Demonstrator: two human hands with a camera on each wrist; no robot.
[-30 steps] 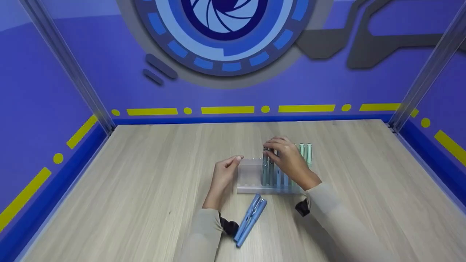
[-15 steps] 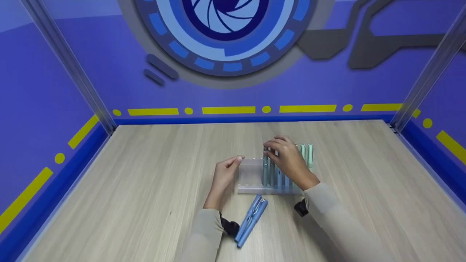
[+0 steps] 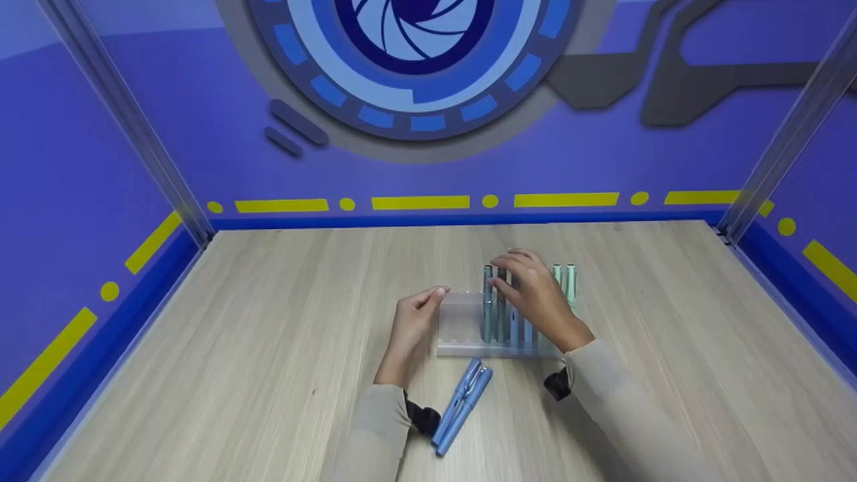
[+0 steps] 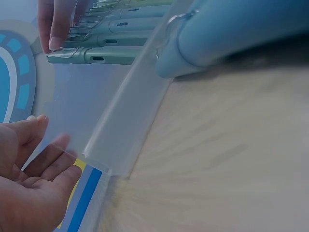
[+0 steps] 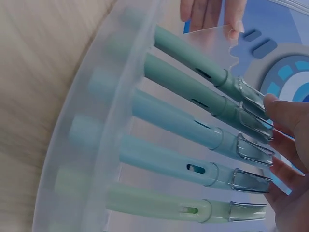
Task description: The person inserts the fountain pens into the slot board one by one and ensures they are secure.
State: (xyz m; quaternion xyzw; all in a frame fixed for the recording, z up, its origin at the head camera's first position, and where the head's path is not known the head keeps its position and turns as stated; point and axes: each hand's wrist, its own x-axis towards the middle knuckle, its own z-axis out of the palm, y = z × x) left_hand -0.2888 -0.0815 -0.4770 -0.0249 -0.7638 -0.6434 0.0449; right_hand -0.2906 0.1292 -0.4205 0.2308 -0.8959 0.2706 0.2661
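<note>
A clear rack holds several upright pens with wire clips, in green, blue and pale green. At its left edge, my left hand pinches the panel's upper corner between thumb and fingers. My right hand is at the caps, with its fingers loosely bent behind them. Its thumb lies near the leftmost dark green pen and the green pen beside it. That hand covers some pen tops in the head view. Pale green pens show at the rack's right end.
Two blue pens lie side by side on the wooden table, in front of the rack and close to the left wrist's black camera. Blue printed walls with metal corner posts enclose the table.
My right hand has let go of the leftmost dark green pen's cap and shifted slightly right, so the cap now shows. The left hand keeps its place at the rack's corner.
</note>
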